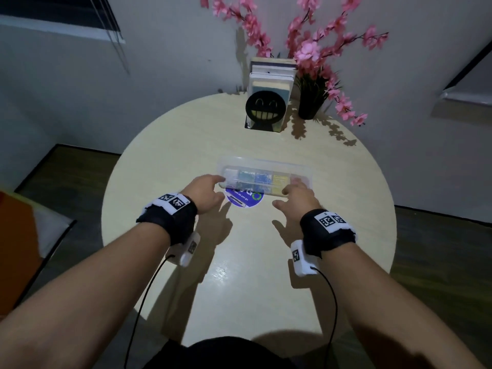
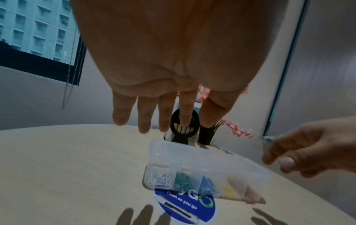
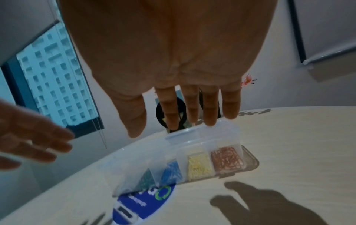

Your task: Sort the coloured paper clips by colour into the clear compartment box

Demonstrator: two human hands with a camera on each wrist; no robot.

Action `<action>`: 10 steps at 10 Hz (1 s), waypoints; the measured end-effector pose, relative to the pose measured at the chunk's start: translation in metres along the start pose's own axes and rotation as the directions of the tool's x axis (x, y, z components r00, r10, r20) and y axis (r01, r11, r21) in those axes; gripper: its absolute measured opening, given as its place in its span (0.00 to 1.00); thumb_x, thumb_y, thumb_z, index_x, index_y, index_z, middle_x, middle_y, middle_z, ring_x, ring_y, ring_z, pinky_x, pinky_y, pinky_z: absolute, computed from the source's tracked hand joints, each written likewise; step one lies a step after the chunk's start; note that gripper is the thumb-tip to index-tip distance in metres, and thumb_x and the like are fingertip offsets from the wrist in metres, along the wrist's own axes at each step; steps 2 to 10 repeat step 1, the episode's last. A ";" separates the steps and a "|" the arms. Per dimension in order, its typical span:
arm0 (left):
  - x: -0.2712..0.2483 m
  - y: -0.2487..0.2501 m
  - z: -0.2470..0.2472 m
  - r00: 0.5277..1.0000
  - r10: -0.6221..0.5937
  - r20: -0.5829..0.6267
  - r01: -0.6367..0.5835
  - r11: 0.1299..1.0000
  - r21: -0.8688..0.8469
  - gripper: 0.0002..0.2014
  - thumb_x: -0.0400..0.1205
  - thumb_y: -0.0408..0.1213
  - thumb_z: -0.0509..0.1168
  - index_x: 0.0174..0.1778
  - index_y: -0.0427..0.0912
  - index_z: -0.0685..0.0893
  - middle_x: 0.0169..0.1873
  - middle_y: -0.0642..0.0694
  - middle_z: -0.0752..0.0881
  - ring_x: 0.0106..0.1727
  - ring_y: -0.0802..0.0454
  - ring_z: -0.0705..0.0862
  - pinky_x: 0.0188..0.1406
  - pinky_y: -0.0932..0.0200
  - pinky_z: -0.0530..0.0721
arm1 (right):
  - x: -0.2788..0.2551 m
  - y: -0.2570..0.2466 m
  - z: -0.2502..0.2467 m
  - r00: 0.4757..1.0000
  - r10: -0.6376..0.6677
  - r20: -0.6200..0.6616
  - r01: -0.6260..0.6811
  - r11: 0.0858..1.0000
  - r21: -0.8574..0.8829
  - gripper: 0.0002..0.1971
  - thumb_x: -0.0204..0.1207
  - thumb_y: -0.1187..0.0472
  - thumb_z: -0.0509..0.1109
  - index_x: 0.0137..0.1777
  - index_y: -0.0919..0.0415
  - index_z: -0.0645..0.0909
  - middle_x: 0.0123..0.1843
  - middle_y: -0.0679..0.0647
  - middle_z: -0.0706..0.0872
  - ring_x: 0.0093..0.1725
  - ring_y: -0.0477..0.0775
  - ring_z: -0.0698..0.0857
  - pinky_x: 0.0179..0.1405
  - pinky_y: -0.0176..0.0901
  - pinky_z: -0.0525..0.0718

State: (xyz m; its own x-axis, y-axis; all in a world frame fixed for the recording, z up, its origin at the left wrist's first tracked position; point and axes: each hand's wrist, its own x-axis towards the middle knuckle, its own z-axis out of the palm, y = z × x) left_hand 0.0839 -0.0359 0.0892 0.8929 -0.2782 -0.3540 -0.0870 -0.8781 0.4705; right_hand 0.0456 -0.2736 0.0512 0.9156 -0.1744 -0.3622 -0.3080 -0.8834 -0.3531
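Both hands (image 1: pixel 206 191) (image 1: pixel 296 199) spread, seemingly above the box (image 1: pixel 266 166).

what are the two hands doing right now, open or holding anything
Left hand: open, fingers straight, holding nothing, at the left end of the clear compartment box.
Right hand: open, fingers extended, holding nothing, at the box's right end.

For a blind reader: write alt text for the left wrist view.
An open left hand hovers above a clear compartment box holding white, green, blue, yellow and pink paper clips sorted by colour. The right hand reaches in from the right.
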 end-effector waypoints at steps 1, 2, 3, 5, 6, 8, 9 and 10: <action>-0.030 -0.017 -0.004 1.000 -0.004 0.013 0.006 0.996 -0.090 0.25 0.81 0.36 0.62 0.77 0.47 0.72 0.73 0.44 0.77 0.71 0.46 0.76 0.68 0.58 0.71 | -0.029 0.007 -0.005 1.000 -0.019 0.002 0.018 0.988 0.155 0.22 0.74 0.47 0.70 0.64 0.56 0.78 0.64 0.52 0.81 0.52 0.53 0.84 0.53 0.43 0.79; -0.030 -0.017 -0.004 1.000 -0.004 0.013 0.006 0.996 -0.090 0.25 0.81 0.36 0.62 0.77 0.47 0.72 0.73 0.44 0.77 0.71 0.46 0.76 0.68 0.58 0.71 | -0.029 0.007 -0.005 1.000 -0.019 0.002 0.018 0.988 0.155 0.22 0.74 0.47 0.70 0.64 0.56 0.78 0.64 0.52 0.81 0.52 0.53 0.84 0.53 0.43 0.79; -0.030 -0.017 -0.004 1.000 -0.004 0.013 0.006 0.996 -0.090 0.25 0.81 0.36 0.62 0.77 0.47 0.72 0.73 0.44 0.77 0.71 0.46 0.76 0.68 0.58 0.71 | -0.029 0.007 -0.005 1.000 -0.019 0.002 0.018 0.988 0.155 0.22 0.74 0.47 0.70 0.64 0.56 0.78 0.64 0.52 0.81 0.52 0.53 0.84 0.53 0.43 0.79; -0.030 -0.017 -0.004 1.000 -0.004 0.013 0.006 0.996 -0.090 0.25 0.81 0.36 0.62 0.77 0.47 0.72 0.73 0.44 0.77 0.71 0.46 0.76 0.68 0.58 0.71 | -0.029 0.007 -0.005 1.000 -0.019 0.002 0.018 0.988 0.155 0.22 0.74 0.47 0.70 0.64 0.56 0.78 0.64 0.52 0.81 0.52 0.53 0.84 0.53 0.43 0.79; -0.030 -0.017 -0.004 1.000 -0.004 0.013 0.006 0.996 -0.090 0.25 0.81 0.36 0.62 0.77 0.47 0.72 0.73 0.44 0.77 0.71 0.46 0.76 0.68 0.58 0.71 | -0.029 0.007 -0.005 1.000 -0.019 0.002 0.018 0.988 0.155 0.22 0.74 0.47 0.70 0.64 0.56 0.78 0.64 0.52 0.81 0.52 0.53 0.84 0.53 0.43 0.79; -0.030 -0.017 -0.004 1.000 -0.004 0.013 0.006 0.996 -0.090 0.25 0.81 0.36 0.62 0.77 0.47 0.72 0.73 0.44 0.77 0.71 0.46 0.76 0.68 0.58 0.71 | -0.029 0.007 -0.005 1.000 -0.019 0.002 0.018 0.988 0.155 0.22 0.74 0.47 0.70 0.64 0.56 0.78 0.64 0.52 0.81 0.52 0.53 0.84 0.53 0.43 0.79; -0.030 -0.017 -0.004 1.000 -0.004 0.013 0.006 0.996 -0.090 0.25 0.81 0.36 0.62 0.77 0.47 0.72 0.73 0.44 0.77 0.71 0.46 0.76 0.68 0.58 0.71 | -0.029 0.007 -0.005 1.000 -0.019 0.002 0.018 0.988 0.155 0.22 0.74 0.47 0.70 0.64 0.56 0.78 0.64 0.52 0.81 0.52 0.53 0.84 0.53 0.43 0.79; -0.030 -0.017 -0.004 1.000 -0.004 0.013 0.006 0.996 -0.090 0.25 0.81 0.36 0.62 0.77 0.47 0.72 0.73 0.44 0.77 0.71 0.46 0.76 0.68 0.58 0.71 | -0.029 0.007 -0.005 1.000 -0.019 0.002 0.018 0.988 0.155 0.22 0.74 0.47 0.70 0.64 0.56 0.78 0.64 0.52 0.81 0.52 0.53 0.84 0.53 0.43 0.79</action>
